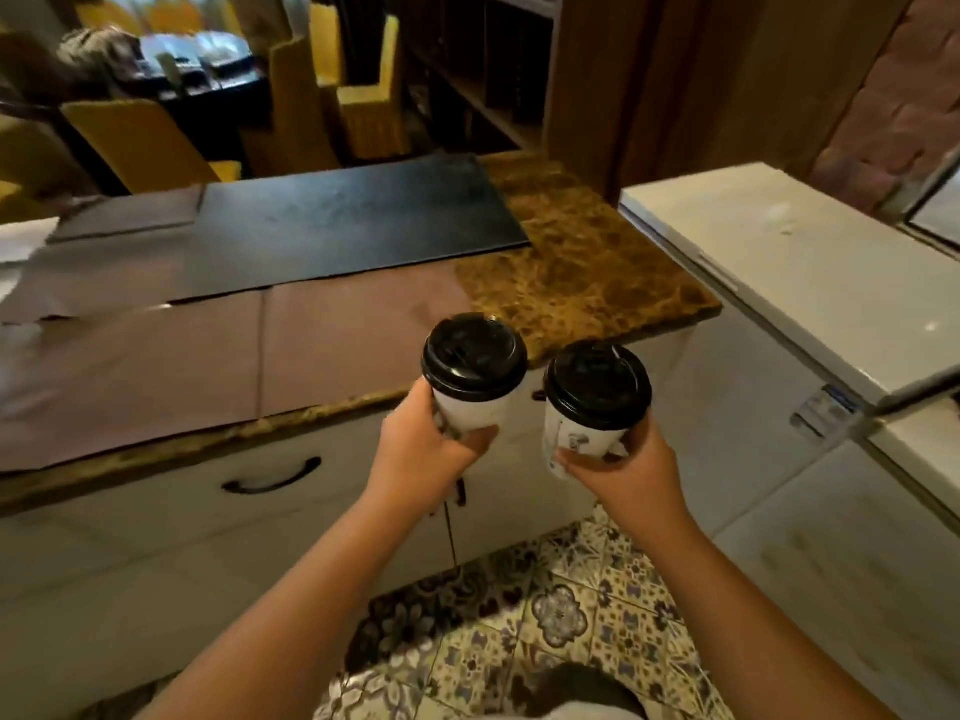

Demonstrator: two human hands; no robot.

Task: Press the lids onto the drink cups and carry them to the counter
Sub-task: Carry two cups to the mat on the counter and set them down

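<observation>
I hold two white paper drink cups, each capped with a black lid. My left hand (428, 452) grips the left cup (474, 407), whose lid (474, 356) sits level with the counter's front edge. My right hand (621, 467) grips the right cup (576, 441) with its lid (597, 383), just right of the first. Both cups are upright in the air, in front of the brown marbled counter (582, 272) and a little below its top.
Brown paper sheets (208, 350) and a black mat (353, 220) cover most of the counter. White cabinet drawers (270, 475) stand below it. A white chest freezer (810, 262) is at the right. Yellow chairs (363, 106) lie beyond. Patterned floor tiles (561, 615) are underfoot.
</observation>
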